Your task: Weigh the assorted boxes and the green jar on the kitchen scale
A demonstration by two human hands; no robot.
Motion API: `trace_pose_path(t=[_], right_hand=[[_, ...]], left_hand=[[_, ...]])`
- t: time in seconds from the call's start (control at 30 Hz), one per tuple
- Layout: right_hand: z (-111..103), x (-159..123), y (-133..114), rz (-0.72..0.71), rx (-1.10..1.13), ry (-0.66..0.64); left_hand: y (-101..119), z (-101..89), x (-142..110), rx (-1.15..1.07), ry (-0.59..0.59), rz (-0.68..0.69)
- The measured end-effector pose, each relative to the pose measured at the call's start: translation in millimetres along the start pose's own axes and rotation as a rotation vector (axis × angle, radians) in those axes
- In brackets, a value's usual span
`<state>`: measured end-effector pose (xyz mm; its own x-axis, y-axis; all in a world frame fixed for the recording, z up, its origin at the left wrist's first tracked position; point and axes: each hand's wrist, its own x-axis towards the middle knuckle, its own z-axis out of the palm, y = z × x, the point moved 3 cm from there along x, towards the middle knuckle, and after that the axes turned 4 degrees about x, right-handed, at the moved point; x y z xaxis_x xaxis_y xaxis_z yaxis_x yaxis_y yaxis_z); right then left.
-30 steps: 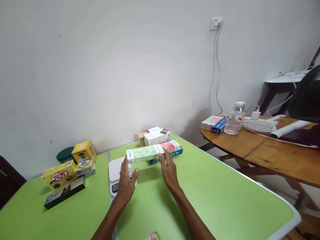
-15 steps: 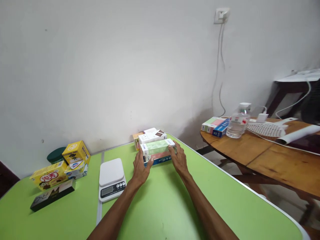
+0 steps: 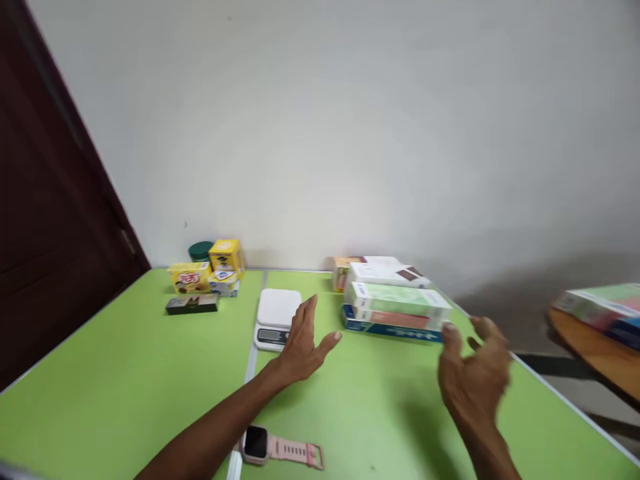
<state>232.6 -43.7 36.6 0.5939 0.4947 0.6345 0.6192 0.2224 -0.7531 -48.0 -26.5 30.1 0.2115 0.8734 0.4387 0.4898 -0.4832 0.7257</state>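
My left hand (image 3: 304,347) is open above the green table, thumb apart, partly covering the white digital kitchen scale (image 3: 279,308). To its right lies a stack of long flat boxes: a light green box (image 3: 400,300) on top, a pink one (image 3: 395,319) under it and a dark blue one (image 3: 390,331) at the bottom. My right hand (image 3: 475,367), slightly blurred, hovers open near the stack's right front corner, holding nothing. Behind the stack are a white box (image 3: 385,275) with brown squares and an orange-brown box (image 3: 343,272).
At the left back sit yellow boxes (image 3: 190,277), a dark box (image 3: 193,305) and a green-lidded container (image 3: 201,251). A pink-strapped smartwatch (image 3: 256,445) lies near the front. At right, a wooden table (image 3: 595,333) holds more boxes (image 3: 607,307). A dark door (image 3: 60,187) stands left.
Both hands have let go of the stacked boxes and drawn back, spreading apart. The view has turned left, bringing the door and smartwatch into sight.
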Motion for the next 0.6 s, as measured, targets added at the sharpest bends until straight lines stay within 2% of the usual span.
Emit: trace_pose_path(t=[0.1, 0.17, 0.23, 0.33, 0.4, 0.43, 0.5, 0.6], right_hand=[[1.3, -23.1, -44.7, -0.070, 0.028, -0.060], [16.9, -44.7, -82.6, -0.110, 0.129, -0.175], [46.2, -74.0, -121.1, -0.125, 0.277, -0.351], [112.8, -132.7, -170.2, -0.055, 0.502, -0.735], [164.5, -175.4, -192.0, 0.073, 0.579, -0.959], [190.0, -194.4, -199.7, 0.123, 0.598, -1.009], [238.0, -225.8, -208.9, 0.188, 0.566, -1.030], [293.8, -256.4, -213.0, 0.271, 0.475, -0.959]], left_hand=[[-31.7, -66.8, -24.9, 0.108, 0.263, -0.044], [-60.1, -117.5, -37.7, 0.225, 0.467, -0.098], [-91.7, -166.0, -48.5, 0.344, 0.634, -0.157], [-140.8, -224.7, -64.2, 0.462, 0.772, -0.337], [-169.7, -250.8, -74.5, 0.485, 0.789, -0.501], [-181.9, -259.5, -78.8, 0.476, 0.775, -0.582], [-201.0, -269.3, -84.4, 0.429, 0.704, -0.703], [-215.8, -271.4, -84.8, 0.362, 0.589, -0.750]])
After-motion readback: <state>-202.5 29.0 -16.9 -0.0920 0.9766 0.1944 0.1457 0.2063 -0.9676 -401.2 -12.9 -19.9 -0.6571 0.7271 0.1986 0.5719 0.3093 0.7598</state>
